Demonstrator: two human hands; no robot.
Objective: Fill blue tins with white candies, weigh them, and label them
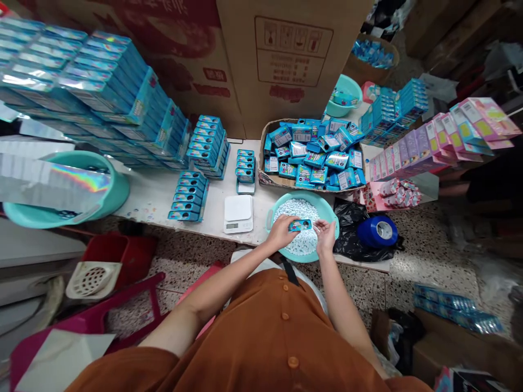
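At six o'clock, the basin's (326, 206) near rim lies at or just past the front edge of the table (214, 219). Over its white pellets (300, 247), the left hand (281, 231) pinches a small blue box (299, 225), covering the nine o'clock end. The box's long axis runs nine to three, with a dark round spot near the three o'clock end. Just beside that end, the right hand (324, 235) has its fingers gathered narrowly; whether they hold anything, I cannot tell. From the box, the scale (238, 214) stands at nine, near the basin with a narrow strip of tabletop between; wider tabletop shows beyond it. At three, the black bag (346, 231) crowds the basin. At twelve, the carton (278, 180) of blue boxes leaves little room behind the basin; further off rises brown cardboard (281, 54).
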